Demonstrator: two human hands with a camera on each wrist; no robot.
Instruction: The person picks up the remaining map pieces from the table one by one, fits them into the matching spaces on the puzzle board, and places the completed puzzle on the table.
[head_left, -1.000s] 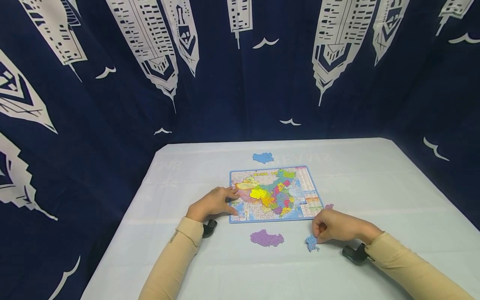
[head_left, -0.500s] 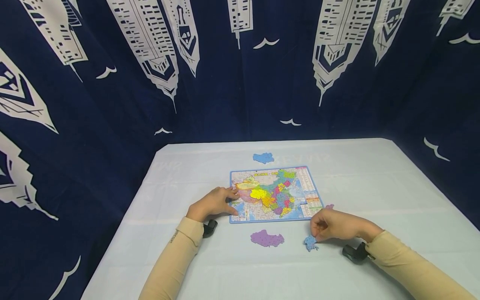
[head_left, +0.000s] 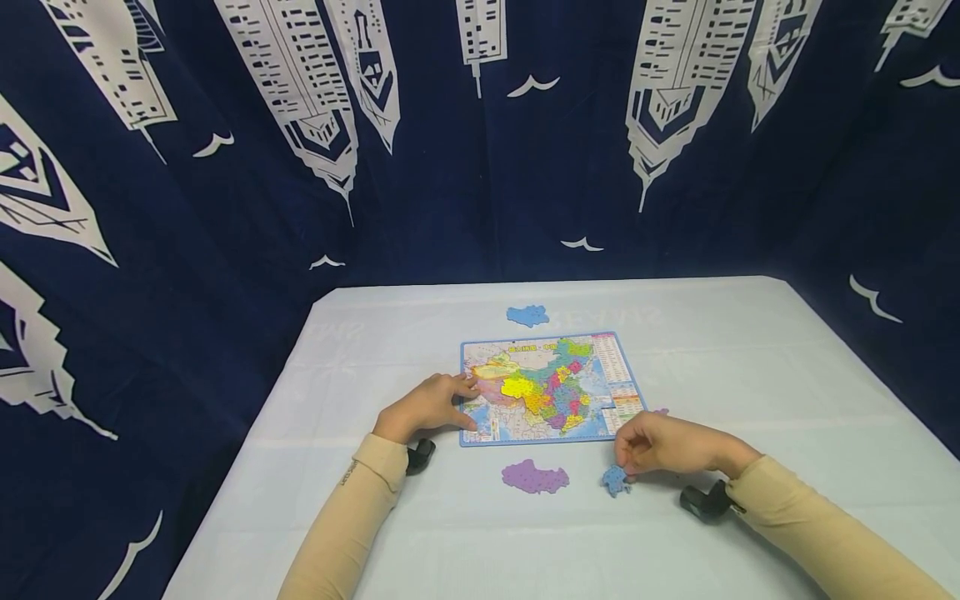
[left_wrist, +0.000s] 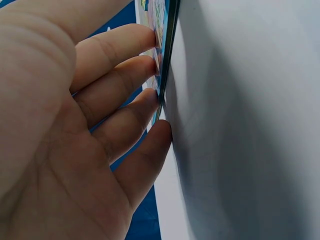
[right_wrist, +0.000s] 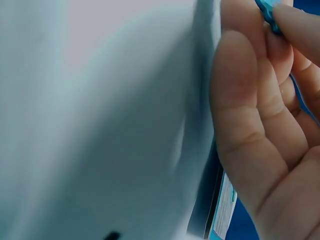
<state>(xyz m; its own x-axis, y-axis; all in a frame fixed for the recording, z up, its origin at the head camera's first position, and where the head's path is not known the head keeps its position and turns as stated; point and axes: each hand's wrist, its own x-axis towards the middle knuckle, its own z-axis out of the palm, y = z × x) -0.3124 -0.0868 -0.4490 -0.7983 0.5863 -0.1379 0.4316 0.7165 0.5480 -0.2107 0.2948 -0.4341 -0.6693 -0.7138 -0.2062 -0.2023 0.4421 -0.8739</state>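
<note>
A map puzzle board (head_left: 487,427) with a blue border and brightly coloured map pieces lies on the white table. My left hand (head_left: 429,407) rests at its left edge, fingertips on the board and fingers extended; the left wrist view shows those fingers (left_wrist: 120,75) along the board's rim. Just off the board's lower right corner, my right hand (head_left: 663,446) pinches a small blue puzzle piece (head_left: 615,481) between thumb and finger. In the right wrist view only an edge of this blue piece (right_wrist: 270,15) shows, the rest hidden by the thumb.
A purple puzzle piece (head_left: 535,477) lies in front of the board. Behind it lies a larger blue puzzle piece (head_left: 528,316). Another small purple piece (head_left: 661,411) is mostly hidden behind my right hand. A dark blue curtain (head_left: 480,200) hangs beyond the table's far edge.
My right hand has moved slightly left with the blue puzzle piece, which has turned a little. My left hand and the board have stayed put.
</note>
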